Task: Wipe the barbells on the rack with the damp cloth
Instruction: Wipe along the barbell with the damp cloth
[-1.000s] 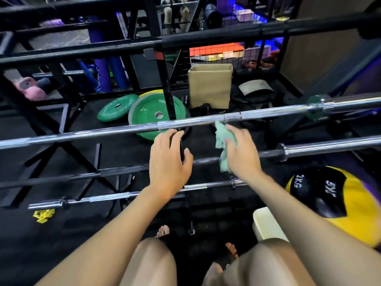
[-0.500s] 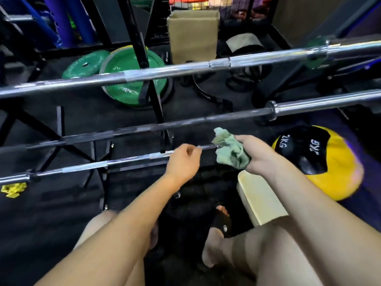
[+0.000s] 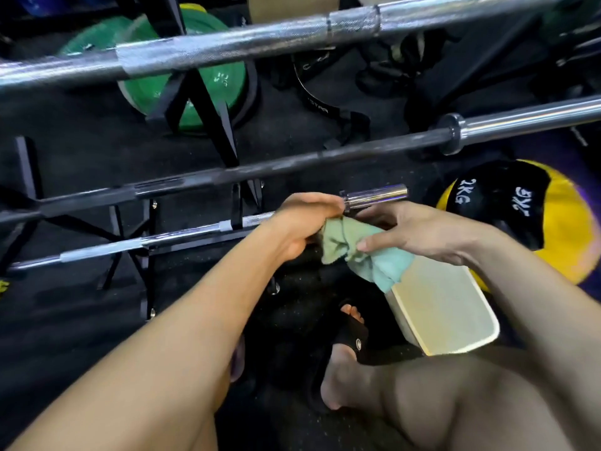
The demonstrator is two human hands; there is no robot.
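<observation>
Black rubber gym floor (image 3: 81, 320) lies beneath a black rack (image 3: 208, 102) carrying three barbells. Both hands meet at the lowest barbell (image 3: 146, 240), a thin chrome bar with a short shiny sleeve. Left hand (image 3: 302, 222) is curled around the bar beside the sleeve; right hand (image 3: 419, 232) pinches a crumpled pale-green cloth (image 3: 357, 252) just under it. Green weight plates (image 3: 201, 89) and a yellow-black medicine ball (image 3: 536, 216) sit nearby.
</observation>
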